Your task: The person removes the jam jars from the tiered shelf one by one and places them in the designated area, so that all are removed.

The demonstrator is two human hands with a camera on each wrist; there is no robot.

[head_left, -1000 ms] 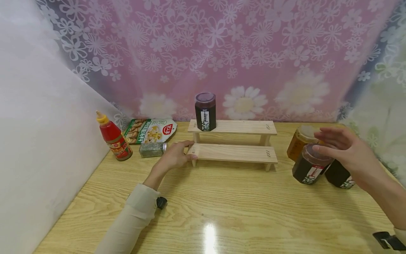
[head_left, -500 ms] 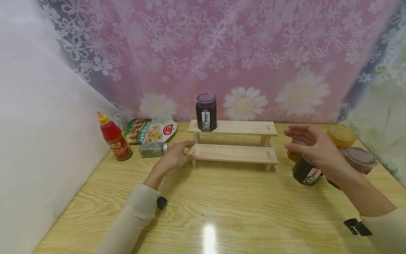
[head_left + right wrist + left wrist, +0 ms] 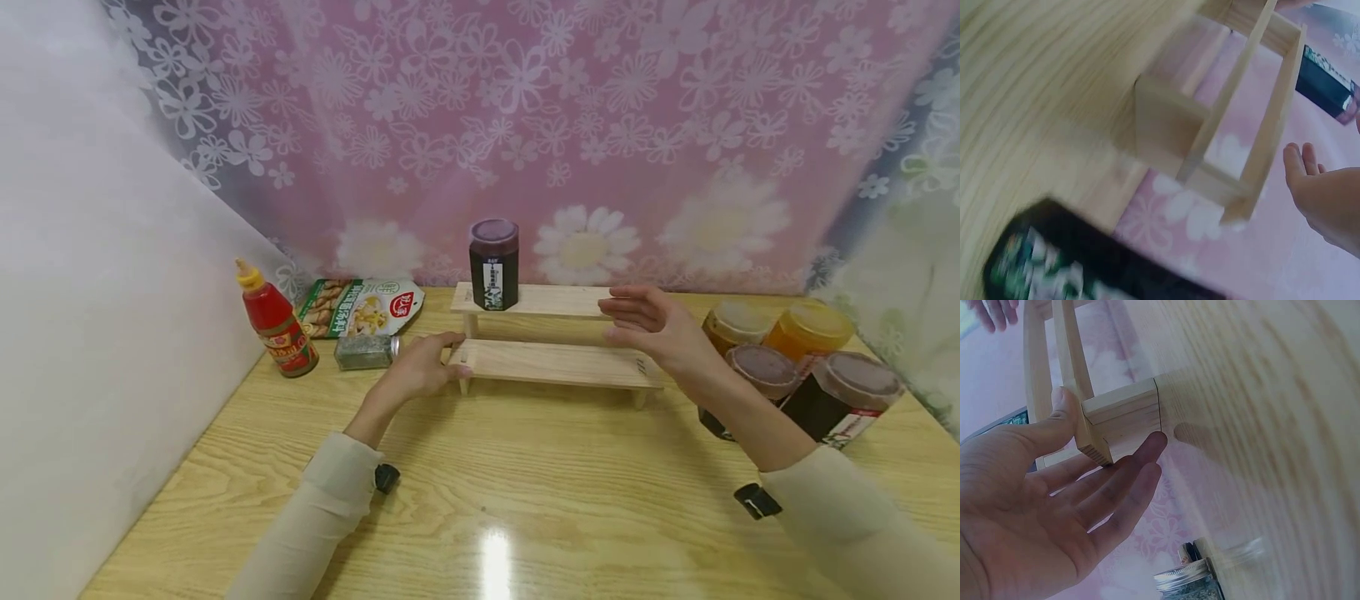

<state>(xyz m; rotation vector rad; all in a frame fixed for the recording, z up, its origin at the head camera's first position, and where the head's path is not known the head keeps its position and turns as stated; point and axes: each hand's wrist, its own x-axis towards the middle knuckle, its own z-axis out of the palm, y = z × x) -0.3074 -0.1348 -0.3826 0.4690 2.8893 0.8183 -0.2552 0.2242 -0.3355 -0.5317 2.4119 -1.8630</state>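
My left hand point(image 3: 420, 369) grips the left end of a two-step wooden rack point(image 3: 555, 364). In the left wrist view, its thumb presses the board's top while the fingers reach around the end and leg point(image 3: 1125, 419). On the upper step, towards the left, a dark hexagonal jar point(image 3: 495, 271) with a purple lid stands upright. My right hand point(image 3: 667, 333) holds nothing; its fingers are extended and loosely bent over the rack's right end, overlapping the upper step in the head view. In the right wrist view, that hand point(image 3: 1329, 200) hovers beside the upper board.
At the right stand two dark jars, one with a red-edged label point(image 3: 843, 400), and two amber jars, one yellow-lidded point(image 3: 810, 329). On the left are a red sauce bottle point(image 3: 277, 329), a seasoning pouch point(image 3: 367, 307) and a small glass shaker point(image 3: 365, 352) on its side. A floral curtain hangs behind.
My right hand has moved left from over the jars to the rack's right end, uncovering them. The left hand keeps its grip on the rack.
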